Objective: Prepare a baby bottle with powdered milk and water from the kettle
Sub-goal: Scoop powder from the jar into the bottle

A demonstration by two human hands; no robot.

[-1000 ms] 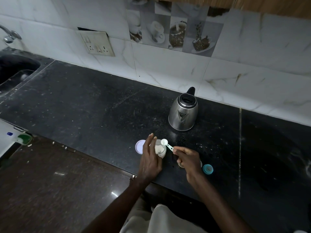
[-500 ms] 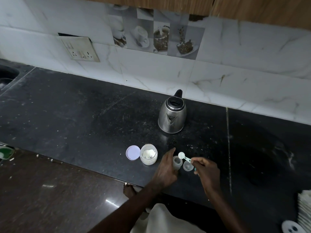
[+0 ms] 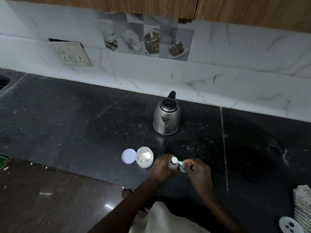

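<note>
nothing here can be read as text, brand or number. any marking on the steel body of the kettle (image 3: 166, 121) is too dim to make out, the switch plate (image 3: 71, 53) on the wall is too blurred for lettering, and the picture tiles (image 3: 148, 41) above it show only cups and beans, no legible words.

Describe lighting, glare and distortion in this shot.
Head view: dim; the black counter swallows the left hand and the bottle it grips; the pale scoop pinched by the right hand stands out; glare spots on the floor, sheen on the kettle; wide-angle bows the tile lines.
</note>
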